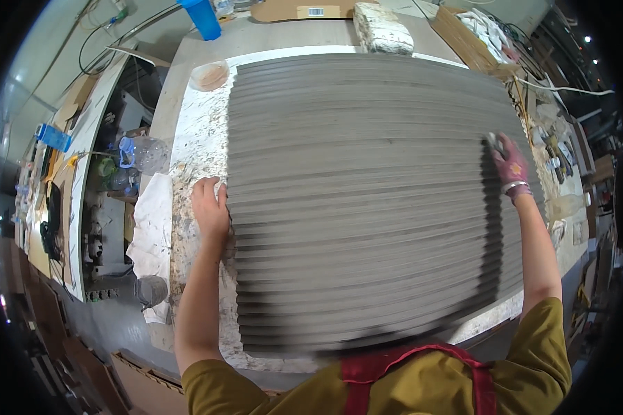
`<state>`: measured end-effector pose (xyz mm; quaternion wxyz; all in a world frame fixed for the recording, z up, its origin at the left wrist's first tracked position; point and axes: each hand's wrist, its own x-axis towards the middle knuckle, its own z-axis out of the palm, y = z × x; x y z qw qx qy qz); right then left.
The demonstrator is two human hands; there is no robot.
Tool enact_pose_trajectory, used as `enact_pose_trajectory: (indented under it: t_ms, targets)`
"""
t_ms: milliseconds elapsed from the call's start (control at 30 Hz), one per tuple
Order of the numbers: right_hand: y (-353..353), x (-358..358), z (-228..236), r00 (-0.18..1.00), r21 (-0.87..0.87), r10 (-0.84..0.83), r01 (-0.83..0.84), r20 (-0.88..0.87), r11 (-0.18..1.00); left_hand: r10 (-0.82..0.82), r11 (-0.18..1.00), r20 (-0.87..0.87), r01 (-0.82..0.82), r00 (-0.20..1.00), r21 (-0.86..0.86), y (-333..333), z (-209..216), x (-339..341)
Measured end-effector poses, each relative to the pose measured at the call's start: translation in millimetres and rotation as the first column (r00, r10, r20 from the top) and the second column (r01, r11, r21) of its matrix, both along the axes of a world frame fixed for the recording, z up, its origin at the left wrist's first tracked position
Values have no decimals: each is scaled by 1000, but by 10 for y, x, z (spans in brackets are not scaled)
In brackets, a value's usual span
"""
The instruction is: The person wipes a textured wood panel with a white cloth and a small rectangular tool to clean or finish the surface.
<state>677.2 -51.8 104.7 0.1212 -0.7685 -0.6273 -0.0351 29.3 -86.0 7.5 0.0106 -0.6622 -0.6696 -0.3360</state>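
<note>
A large grey panel (367,200) with ridges running from side to side lies in front of me. At its left edge is my bare left hand (210,211), thumb apart from the bent fingers and nothing seen in it. Over the panel's right side is my right hand (511,164), in a pink glove with grey-white fingertips. Its fingers reach forward, and I see no separate thing in them. Whether they press on the ridges I cannot tell. A dark shadow falls across the ridges below this hand.
Under the panel is a white, stained board (199,131). A round pinkish lid or dish (210,76) sits by the far left corner. A flaky white block (383,29) and a blue cup (202,19) stand beyond. At left are a white cloth (152,235) and a clear jug (145,153).
</note>
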Motion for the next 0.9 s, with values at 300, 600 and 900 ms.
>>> enact_pose_trajectory:
  t_ms: [300, 600, 900]
  targets:
    - [755, -4235, -22, 559, 257, 817, -777, -139, 575, 40, 999, -34, -39, 999, 30, -7, -36, -106]
    - [920, -3333, 142, 635, -56, 772, -770, 25, 635, 87, 996, 17, -87, 996, -13, -75, 34, -26]
    - [919, -4505, -125, 579, -14, 812, -815, -72, 579, 93, 995, 65, -90, 994, -51, -101, 94, -50]
